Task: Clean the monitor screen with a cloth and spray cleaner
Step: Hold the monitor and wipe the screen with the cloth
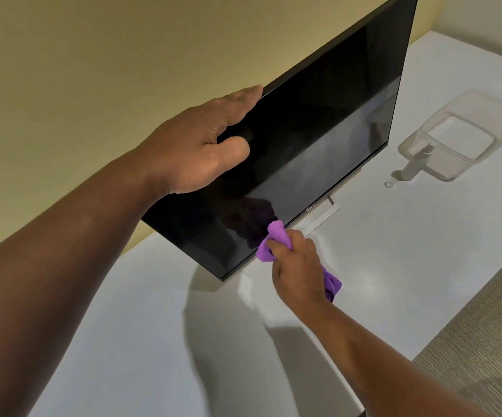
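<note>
Low down — cloth bunched inside right-hand fingers

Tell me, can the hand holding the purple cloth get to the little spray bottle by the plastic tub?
Probably yes. The right hand grips the purple cloth, but bare white desk lies between it and the spray bottle beside the clear tub.
</note>
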